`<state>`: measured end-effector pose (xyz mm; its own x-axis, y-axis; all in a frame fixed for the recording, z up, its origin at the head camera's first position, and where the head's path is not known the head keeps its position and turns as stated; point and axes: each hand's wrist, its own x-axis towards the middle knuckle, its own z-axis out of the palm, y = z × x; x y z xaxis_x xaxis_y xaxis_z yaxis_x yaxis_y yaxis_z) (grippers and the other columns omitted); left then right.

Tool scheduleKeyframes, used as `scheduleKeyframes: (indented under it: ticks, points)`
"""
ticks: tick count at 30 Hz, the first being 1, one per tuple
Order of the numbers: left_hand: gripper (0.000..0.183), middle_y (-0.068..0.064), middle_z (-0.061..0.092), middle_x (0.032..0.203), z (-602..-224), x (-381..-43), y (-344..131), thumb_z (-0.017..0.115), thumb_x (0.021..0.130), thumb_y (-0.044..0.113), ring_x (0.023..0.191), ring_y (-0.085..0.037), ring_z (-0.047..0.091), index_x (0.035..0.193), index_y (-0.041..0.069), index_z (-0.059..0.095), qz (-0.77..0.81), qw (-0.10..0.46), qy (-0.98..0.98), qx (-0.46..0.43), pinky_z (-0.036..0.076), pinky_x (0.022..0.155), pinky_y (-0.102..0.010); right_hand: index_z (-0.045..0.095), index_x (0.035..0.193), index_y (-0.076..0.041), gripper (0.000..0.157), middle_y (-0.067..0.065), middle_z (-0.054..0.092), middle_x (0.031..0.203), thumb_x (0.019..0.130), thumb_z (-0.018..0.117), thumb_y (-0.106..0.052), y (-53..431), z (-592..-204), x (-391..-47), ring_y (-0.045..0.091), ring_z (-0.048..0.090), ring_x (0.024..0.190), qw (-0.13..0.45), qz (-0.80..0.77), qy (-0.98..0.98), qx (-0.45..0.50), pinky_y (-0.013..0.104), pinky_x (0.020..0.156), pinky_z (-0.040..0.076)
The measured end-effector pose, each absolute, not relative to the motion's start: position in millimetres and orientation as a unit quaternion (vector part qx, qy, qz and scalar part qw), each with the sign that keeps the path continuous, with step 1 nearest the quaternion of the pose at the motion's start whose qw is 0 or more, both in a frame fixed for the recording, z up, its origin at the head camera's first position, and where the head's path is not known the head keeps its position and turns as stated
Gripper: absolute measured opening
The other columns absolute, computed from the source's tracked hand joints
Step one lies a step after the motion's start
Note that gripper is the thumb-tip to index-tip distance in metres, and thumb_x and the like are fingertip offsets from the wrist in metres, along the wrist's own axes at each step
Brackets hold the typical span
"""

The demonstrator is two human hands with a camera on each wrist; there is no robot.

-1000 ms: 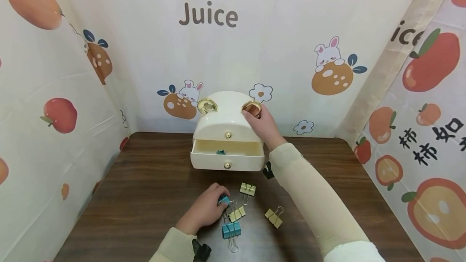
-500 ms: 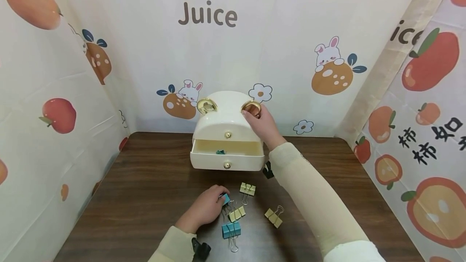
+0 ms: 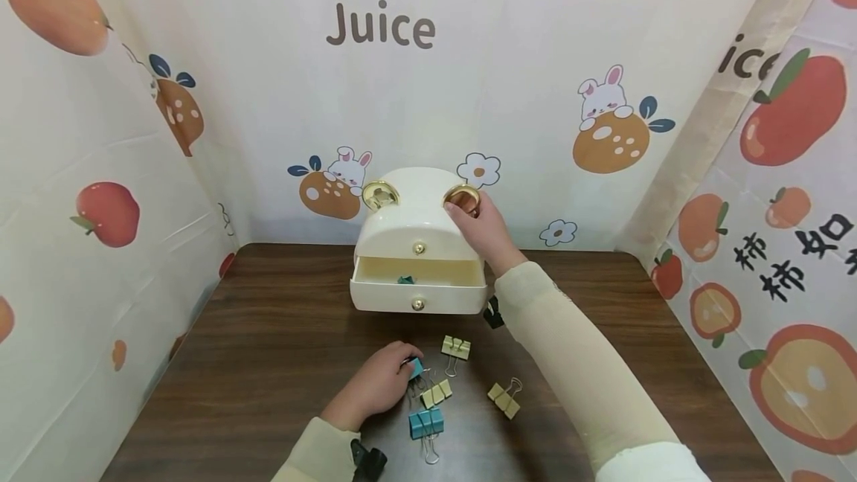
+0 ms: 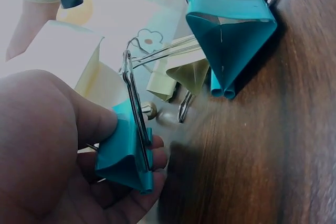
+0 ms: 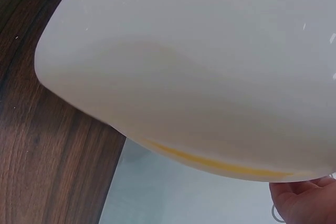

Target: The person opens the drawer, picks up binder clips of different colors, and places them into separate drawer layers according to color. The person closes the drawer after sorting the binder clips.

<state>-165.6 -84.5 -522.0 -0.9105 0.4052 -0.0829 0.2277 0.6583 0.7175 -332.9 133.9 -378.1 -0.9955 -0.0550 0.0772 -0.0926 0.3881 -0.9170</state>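
Head view: The white box stands at the back of the tabletop, its lower drawer pulled out with a small teal piece inside. The right hand grasps the gold-rimmed ear on the box's right; this hold appears suited to steadying, and should not drag or tip the box. The left hand holds a teal clip in front of the drawer. Close by lie three yellow clips and a second teal clip.

Left wrist view: The held clip is pinched between thumb and fingers, one wire handle standing clear of the thumb. The grip looks adequate. Wires of the held clip and a yellow clip overlap from this angle; contact cannot be determined. Recommended: lift straight up before travelling, so that no neighbour is hooked, and clear the drawer's front wall from above.

Right wrist view: The box's smooth side fills most of the view. The right hand shows at the lower right corner, against the box's edge; the ear is hidden here. Light, steady pressure is judged sufficient.
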Motion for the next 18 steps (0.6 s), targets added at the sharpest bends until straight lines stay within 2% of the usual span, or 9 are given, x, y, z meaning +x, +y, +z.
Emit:
scheduleKeyframes:
  ticks: [7, 13, 18]
  points:
    - [0.022, 0.000, 0.067, 0.121, -515, -165, -91, 0.058, 0.105, 0.014, 0.113, -0.022, 0.062, 0.123, 0.013, 0.071, 0.369, 0.101, 0.905, 0.187, 0.051, 0.099, -0.051, 0.051, 0.137, -0.019, 0.061, 0.004, 0.059, 0.128, 0.093, 0.067, -0.059, 134, -377, -332, 0.025, 0.057, 0.113, 0.020, 0.556, -0.830, 0.044, 0.047, 0.095, 0.048]
    - [0.020, 0.003, 0.069, 0.113, -496, -166, -99, 0.061, 0.105, 0.017, 0.096, -0.013, 0.062, 0.121, 0.013, 0.072, 0.359, 0.069, 0.912, 0.186, 0.055, 0.090, -0.044, 0.049, 0.140, -0.017, 0.065, 0.006, 0.059, 0.131, 0.094, 0.066, -0.059, 135, -377, -332, 0.025, 0.056, 0.115, 0.019, 0.552, -0.832, 0.050, 0.047, 0.098, 0.047]
    - [0.011, 0.008, 0.066, 0.099, -470, -166, -103, 0.064, 0.103, 0.016, 0.083, -0.010, 0.058, 0.110, 0.015, 0.073, 0.352, 0.009, 0.914, 0.202, 0.055, 0.079, -0.036, 0.048, 0.143, -0.020, 0.068, 0.003, 0.058, 0.132, 0.093, 0.066, -0.062, 136, -379, -331, 0.025, 0.057, 0.116, 0.013, 0.555, -0.831, 0.049, 0.049, 0.097, 0.048]
